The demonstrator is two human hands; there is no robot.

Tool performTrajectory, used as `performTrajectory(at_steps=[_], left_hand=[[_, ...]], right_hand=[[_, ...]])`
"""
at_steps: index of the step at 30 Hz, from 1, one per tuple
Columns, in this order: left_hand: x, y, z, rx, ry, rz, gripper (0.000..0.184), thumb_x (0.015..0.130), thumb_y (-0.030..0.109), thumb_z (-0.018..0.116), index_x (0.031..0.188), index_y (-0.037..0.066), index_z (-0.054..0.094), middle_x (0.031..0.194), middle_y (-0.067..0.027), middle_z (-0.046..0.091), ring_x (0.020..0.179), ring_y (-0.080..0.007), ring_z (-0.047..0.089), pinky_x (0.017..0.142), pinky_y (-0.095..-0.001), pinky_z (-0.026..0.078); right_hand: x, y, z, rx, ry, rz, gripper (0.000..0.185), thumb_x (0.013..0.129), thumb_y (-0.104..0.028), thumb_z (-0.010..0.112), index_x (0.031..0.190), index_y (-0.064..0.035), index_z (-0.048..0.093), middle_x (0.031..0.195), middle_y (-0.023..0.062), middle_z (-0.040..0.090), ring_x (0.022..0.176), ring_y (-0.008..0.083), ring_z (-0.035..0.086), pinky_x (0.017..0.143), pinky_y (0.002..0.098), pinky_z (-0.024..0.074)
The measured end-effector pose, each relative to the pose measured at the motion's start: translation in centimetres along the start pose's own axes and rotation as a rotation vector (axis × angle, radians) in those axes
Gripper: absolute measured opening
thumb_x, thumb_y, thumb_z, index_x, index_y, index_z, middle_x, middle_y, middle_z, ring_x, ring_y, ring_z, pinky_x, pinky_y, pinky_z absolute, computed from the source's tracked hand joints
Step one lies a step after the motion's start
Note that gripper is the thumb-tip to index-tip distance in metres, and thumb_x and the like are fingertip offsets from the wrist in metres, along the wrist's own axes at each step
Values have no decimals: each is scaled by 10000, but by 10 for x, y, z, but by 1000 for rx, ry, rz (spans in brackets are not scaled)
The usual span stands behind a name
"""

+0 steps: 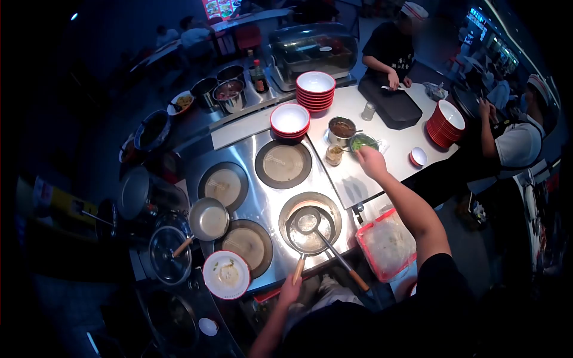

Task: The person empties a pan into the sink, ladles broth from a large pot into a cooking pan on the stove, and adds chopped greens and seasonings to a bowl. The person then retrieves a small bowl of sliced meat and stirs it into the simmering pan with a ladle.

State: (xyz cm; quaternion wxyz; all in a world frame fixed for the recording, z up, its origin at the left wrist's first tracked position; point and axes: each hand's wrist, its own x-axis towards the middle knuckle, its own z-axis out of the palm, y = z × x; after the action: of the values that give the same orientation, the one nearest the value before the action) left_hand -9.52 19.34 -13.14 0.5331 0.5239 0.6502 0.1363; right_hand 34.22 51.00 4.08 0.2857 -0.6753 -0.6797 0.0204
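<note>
My left hand [289, 290] is wrapped round the wooden handle of a saucepan [285, 235], which sits on the front right burner. A ladle [307, 219] rests in this pan, its wooden-ended handle slanting out to the lower right. My right hand [371, 162] reaches over the counter to a small bowl of chopped greens [363, 142]. Its fingers are drawn together at the greens, with the fingertips partly hidden. Beside the bowl stand a metal pot of dark sauce [342, 129] and a small glass jar [334, 155].
A second saucepan [209, 219] and a used bowl [226, 274] stand left. Stacked red-rimmed bowls [315, 89] stand behind the burners, another stack [446, 124] at right. A red-edged tub [388, 243] lies under my right arm. A co-worker [391, 53] stands across the counter by a black tray [391, 104].
</note>
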Motion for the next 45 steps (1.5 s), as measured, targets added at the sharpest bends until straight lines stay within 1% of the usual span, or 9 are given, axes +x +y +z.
performTrajectory(at_steps=[5, 6, 10, 15, 21, 24, 30, 39, 45], left_hand=[[-7, 21, -6, -1, 17, -25, 407, 970, 401, 611, 1157, 41, 587, 930, -195, 691, 895, -352, 689, 804, -440, 520], [-7, 19, -5, -16, 13, -38, 407, 970, 400, 612, 1159, 41, 587, 925, -191, 692, 888, -341, 692, 802, -437, 521], [-7, 15, -4, -64, 0, -35, 422, 975, 390, 615, 1163, 14, 582, 931, -175, 681, 864, -299, 675, 790, -415, 515], [-12, 29, -10, 3, 3, -59, 422, 976, 402, 595, 1187, 37, 575, 961, -218, 687, 906, -360, 686, 799, -458, 520], [-7, 16, -6, -31, -24, -48, 424, 967, 403, 590, 1199, 48, 572, 971, -270, 682, 918, -421, 685, 787, -493, 526], [-4, 12, -6, -43, -37, -39, 414, 964, 395, 594, 1185, 44, 579, 955, -275, 681, 895, -433, 684, 769, -500, 527], [-5, 9, -5, -71, -29, 3, 384, 969, 368, 594, 1152, 30, 595, 935, -261, 682, 891, -424, 682, 771, -491, 521], [-6, 3, -2, -91, -18, 52, 390, 977, 361, 591, 1150, 11, 595, 920, -254, 674, 884, -412, 676, 774, -475, 516], [-8, 6, -4, -76, -13, 66, 387, 976, 367, 593, 1139, 17, 590, 876, -233, 671, 823, -390, 676, 734, -471, 513]], right_hand=[[29, 7, 39, -138, -154, -243, 178, 922, -217, 603, 861, -50, 609, 877, 165, 637, 795, 388, 643, 717, 489, 520], [33, 6, 46, -154, -180, -291, 129, 898, -181, 609, 874, -54, 603, 858, 149, 625, 771, 376, 641, 681, 493, 522], [40, 10, 70, -289, -232, -373, 92, 877, -136, 573, 866, -46, 590, 851, 151, 625, 793, 359, 653, 692, 476, 537], [46, 16, 92, -319, -257, -350, 96, 883, -102, 533, 888, -36, 602, 868, 167, 638, 825, 364, 666, 723, 476, 548], [60, 3, 72, -182, -248, -72, 173, 871, -96, 525, 909, -5, 667, 964, 224, 677, 869, 399, 682, 787, 499, 544], [65, 29, 88, -233, -288, -4, 195, 873, -116, 529, 859, 6, 681, 962, 231, 684, 903, 404, 680, 804, 505, 539], [61, 43, 102, -121, -231, 91, 222, 882, -179, 584, 839, 15, 684, 890, 238, 688, 873, 419, 672, 787, 515, 527], [63, 65, 119, 42, -195, 430, 303, 874, -279, 648, 814, 1, 745, 841, 249, 701, 812, 404, 696, 777, 471, 546], [62, 64, 120, 393, -302, 694, 296, 903, -231, 620, 824, 36, 721, 752, 171, 708, 558, 237, 633, 514, 383, 505]])
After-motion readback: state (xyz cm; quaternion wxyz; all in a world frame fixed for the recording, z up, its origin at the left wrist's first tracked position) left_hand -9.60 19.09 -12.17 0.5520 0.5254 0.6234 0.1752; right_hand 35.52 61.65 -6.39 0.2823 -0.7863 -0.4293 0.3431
